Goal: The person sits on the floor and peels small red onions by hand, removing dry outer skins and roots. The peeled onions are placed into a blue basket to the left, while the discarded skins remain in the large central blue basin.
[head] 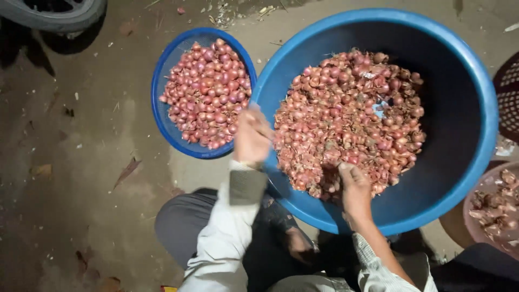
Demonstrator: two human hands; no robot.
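A large blue tub (pixel 465 157) holds a heap of small reddish shallots with loose skins (pixel 351 119). My right hand (pixel 354 186) reaches over the tub's near rim, fingers down among the shallots at the heap's front edge. My left hand (pixel 251 135) is blurred, raised between the tub's left rim and a smaller blue basin (pixel 162 116); whether it holds a shallot I cannot tell. The smaller basin is filled with cleaner, peeled-looking shallots (pixel 208 92).
A brown bowl (pixel 473 221) with peelings sits at the right edge, a dark perforated basket (pixel 509 97) above it. A tyre (pixel 54 13) lies at the top left. My knees and grey trousers (pixel 184 227) are below, on dusty ground with dry leaves.
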